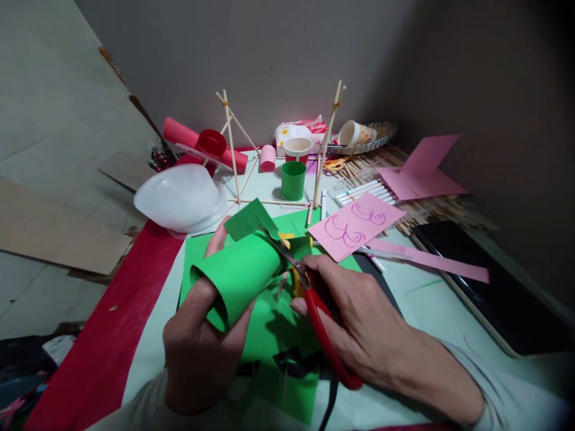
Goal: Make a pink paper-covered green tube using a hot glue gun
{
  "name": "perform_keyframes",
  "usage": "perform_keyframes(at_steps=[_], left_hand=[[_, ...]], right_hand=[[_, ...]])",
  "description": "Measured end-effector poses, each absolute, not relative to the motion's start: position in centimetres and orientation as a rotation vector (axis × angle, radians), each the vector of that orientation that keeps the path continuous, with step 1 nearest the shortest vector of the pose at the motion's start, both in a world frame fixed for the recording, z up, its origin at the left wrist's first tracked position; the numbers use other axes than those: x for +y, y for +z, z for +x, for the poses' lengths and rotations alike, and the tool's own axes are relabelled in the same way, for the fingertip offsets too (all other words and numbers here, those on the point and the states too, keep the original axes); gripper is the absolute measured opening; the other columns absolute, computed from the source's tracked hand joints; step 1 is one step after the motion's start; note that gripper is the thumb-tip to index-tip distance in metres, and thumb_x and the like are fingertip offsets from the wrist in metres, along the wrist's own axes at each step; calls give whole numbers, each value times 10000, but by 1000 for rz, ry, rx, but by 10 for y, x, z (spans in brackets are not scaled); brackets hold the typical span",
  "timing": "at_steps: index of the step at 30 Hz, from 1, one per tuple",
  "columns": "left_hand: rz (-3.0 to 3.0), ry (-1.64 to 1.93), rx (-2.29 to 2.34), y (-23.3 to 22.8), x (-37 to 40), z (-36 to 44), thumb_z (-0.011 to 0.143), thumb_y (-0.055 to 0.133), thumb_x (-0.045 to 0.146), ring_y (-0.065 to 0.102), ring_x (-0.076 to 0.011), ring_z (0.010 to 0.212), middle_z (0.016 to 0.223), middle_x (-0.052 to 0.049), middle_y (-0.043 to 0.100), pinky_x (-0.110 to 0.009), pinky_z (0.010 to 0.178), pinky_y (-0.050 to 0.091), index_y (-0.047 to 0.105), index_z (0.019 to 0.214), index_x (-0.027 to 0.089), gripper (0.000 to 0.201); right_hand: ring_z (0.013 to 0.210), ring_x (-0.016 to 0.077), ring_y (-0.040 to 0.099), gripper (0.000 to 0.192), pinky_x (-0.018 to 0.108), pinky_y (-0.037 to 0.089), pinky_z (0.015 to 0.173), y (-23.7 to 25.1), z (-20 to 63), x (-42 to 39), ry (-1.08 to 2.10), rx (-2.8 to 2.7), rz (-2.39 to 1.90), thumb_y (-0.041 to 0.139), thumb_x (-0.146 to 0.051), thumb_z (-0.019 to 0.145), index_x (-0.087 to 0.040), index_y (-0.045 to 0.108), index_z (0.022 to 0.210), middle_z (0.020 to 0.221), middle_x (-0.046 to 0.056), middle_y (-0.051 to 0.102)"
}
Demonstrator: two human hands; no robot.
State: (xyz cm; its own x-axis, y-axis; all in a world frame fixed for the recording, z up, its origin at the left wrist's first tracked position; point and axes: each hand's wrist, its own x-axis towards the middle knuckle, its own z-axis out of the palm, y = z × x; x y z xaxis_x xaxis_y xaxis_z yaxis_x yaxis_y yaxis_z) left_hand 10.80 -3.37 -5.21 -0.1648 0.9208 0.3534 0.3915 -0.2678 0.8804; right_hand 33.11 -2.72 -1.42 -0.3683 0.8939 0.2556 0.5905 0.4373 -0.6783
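A person's two bare hands work over a pale tabletop (399, 284) strewn with craft materials, seen from the wearer's head. A green paper tube (242, 263) is raised in front of the body, above green paper sheets (296, 395); at its far end stands a green flap (248, 219), with scissors (330, 353) across its base. The likely risk is a cut that strays: if the scissors tilt or the tube rolls, the blades could bite into the tube wall. Squeezing too hard could crease the paper, and a left fingertip near the flap might be nicked if the blades reach too far. The left hand (202, 347) comes up from the lower left, its grip pinching the tube's wall, one digit inside the near opening and others outside. The right hand (372, 317) reaches in from the lower right, forearm slanting, its grip wrapped around the red handles, with the index finger beside the pivot and the blades pointing up and left.
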Motion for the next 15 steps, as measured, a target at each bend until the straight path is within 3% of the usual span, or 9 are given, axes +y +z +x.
perform_keyframes(at_steps=[6,11,15], left_hand=[[1758,1351,1586,-51,-32,113,757,838,262,301,-419,1577,1484,89,633,-624,1286,356,815,1030,398,307],[1787,1458,1432,-39,-29,116,747,854,256,383,-395,1544,1558,189,523,-568,1326,283,689,1324,534,661],[1877,1481,1451,-39,-28,116,761,837,167,492,-356,1483,1578,147,531,-515,1330,296,670,1375,484,711]], right_hand=[[599,149,533,154,279,406,583,-12,332,-25,576,-2149,-1229,498,-317,1041,-175,547,1009,756,-4,609],[592,148,552,173,274,416,572,-12,334,-24,559,-2183,-1227,467,-294,1056,-158,568,1019,755,4,628],[628,156,590,193,279,426,593,-13,337,-24,541,-2217,-1218,456,-294,1066,-149,582,1045,786,17,650]])
